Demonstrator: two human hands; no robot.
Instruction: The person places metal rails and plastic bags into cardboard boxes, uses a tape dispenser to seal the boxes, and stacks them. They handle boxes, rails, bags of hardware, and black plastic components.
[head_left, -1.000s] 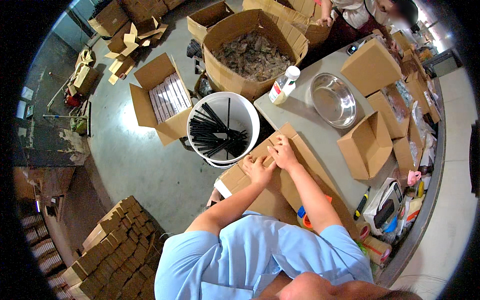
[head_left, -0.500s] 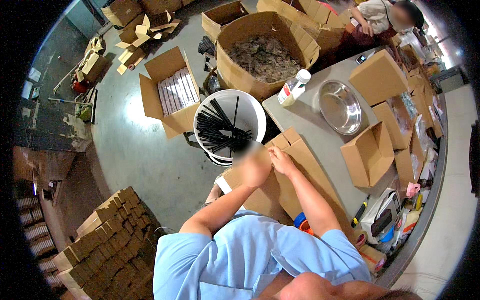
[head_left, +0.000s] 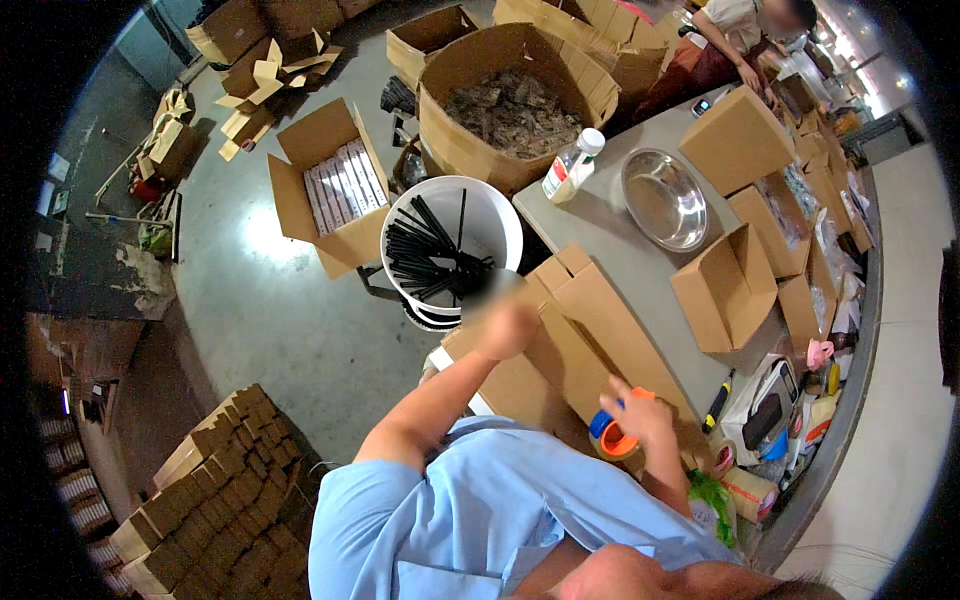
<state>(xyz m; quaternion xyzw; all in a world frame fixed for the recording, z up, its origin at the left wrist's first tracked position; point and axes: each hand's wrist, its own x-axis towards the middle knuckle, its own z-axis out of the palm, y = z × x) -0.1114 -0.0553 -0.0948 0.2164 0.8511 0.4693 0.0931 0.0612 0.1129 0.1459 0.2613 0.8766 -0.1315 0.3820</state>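
Observation:
My left hand [head_left: 510, 327] is by the far left edge of a flattened cardboard box [head_left: 610, 330], beside the white bucket [head_left: 508, 215] of black rods [head_left: 430, 250]. A blur covers its fingers, so I cannot see whether they grip the cardboard. My right hand [head_left: 652, 420] is over an orange and blue tape dispenser [head_left: 622, 440] lying on the near part of the cardboard. Its fingers are stretched out and apart, reaching across the dispenser; whether they touch it is unclear.
On the grey table stand a steel bowl [head_left: 664, 200], a white-capped bottle [head_left: 574, 166] and an open carton [head_left: 725, 290]. A yellow-black cutter [head_left: 718, 402] lies at right. Beyond the bucket is a large box of dark pieces [head_left: 470, 150]. Stacked cartons [head_left: 230, 480] rise at lower left.
My right hand has left the cardboard's far edge and come back toward me, to the tape dispenser. My left hand stays at the far edge. The whole view has shifted slightly.

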